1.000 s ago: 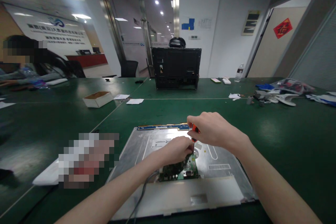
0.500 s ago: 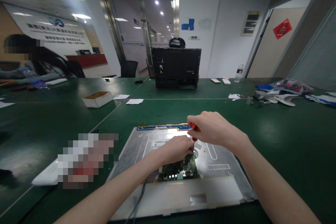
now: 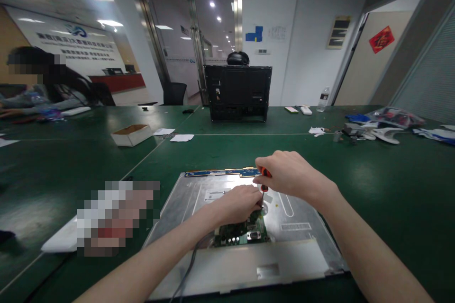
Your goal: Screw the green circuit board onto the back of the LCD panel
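Screwdriver (image 3: 265, 172) stands upright, well inside panel (image 3: 305, 213) edges.

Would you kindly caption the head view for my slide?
Right hand holds an orange screwdriver over a green circuit board on a metal panel; left hand beside its shaft.

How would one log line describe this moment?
right hand: grips orange screwdriver | left hand: at its tip, on circuit board | under: metal panel, green table

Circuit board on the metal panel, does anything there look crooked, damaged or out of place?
Nothing stands out. The circuit board lies flat on the metal panel; the right hand holds the screwdriver upright over it, the left hand beside its shaft.
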A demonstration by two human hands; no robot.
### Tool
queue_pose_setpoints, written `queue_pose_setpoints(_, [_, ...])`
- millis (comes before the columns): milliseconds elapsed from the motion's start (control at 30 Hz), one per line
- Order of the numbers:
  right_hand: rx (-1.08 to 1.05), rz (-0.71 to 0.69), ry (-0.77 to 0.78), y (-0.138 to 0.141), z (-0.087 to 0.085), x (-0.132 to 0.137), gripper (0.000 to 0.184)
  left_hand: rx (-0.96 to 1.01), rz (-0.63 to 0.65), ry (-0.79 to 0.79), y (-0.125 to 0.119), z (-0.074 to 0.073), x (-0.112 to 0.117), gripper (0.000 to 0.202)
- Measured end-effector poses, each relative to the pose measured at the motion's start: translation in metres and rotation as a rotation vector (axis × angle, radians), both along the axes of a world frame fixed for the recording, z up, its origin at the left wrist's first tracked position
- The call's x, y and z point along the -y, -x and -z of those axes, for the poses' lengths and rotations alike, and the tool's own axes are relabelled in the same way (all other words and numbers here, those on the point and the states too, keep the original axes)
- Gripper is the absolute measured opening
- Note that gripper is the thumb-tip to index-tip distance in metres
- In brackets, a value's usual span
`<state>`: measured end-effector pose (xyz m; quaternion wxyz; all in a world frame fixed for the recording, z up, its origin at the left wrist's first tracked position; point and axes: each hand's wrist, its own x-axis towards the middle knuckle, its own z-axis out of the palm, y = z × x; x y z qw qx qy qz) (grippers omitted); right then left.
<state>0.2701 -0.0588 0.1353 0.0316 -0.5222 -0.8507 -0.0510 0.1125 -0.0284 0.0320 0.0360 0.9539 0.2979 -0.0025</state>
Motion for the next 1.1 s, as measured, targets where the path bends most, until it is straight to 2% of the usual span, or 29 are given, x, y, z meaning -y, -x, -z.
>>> queue_pose_setpoints(133, [-0.009, -0.048, -0.014, -0.0016, 0.0022, -0.0002, 0.010, 0.001, 0.013, 0.014, 0.0009, 0.0014, -0.0016, 0.009])
queue_pose_setpoints(300, [-0.049, -0.128, 0.018, -0.0035, 0.0036, 0.0012, 0.018, 0.025, 0.011, 0.033, 0.0016, 0.0063, -0.0051, 0.009])
queue_pose_setpoints(400, [-0.043, -0.099, 0.013, -0.0031, 0.0020, 0.0021, 0.015, 0.029, -0.007, 0.048, 0.0012, 0.0061, -0.0052, 0.010])
queue_pose_setpoints(533, [-0.044, -0.048, -0.004, -0.0019, 0.0010, 0.0020, 0.020, 0.016, -0.003, 0.069, 0.0012, 0.0016, -0.0039, 0.012])
queue_pose_setpoints(667, [-0.031, -0.072, 0.001, -0.0022, 0.0018, 0.0023, 0.010, 0.027, -0.001, 0.082, 0.0017, 0.0011, -0.0041, 0.008])
queue_pose_setpoints(867, [-0.019, -0.129, 0.057, -0.0031, 0.0007, 0.0046, 0.019, 0.028, 0.023, 0.090, 0.0021, 0.0057, -0.0067, 0.009])
queue_pose_setpoints(1100, [-0.029, -0.030, 0.021, 0.0013, -0.0004, 0.0037, 0.023, 0.019, -0.008, 0.077, 0.0010, -0.0022, -0.0006, 0.011])
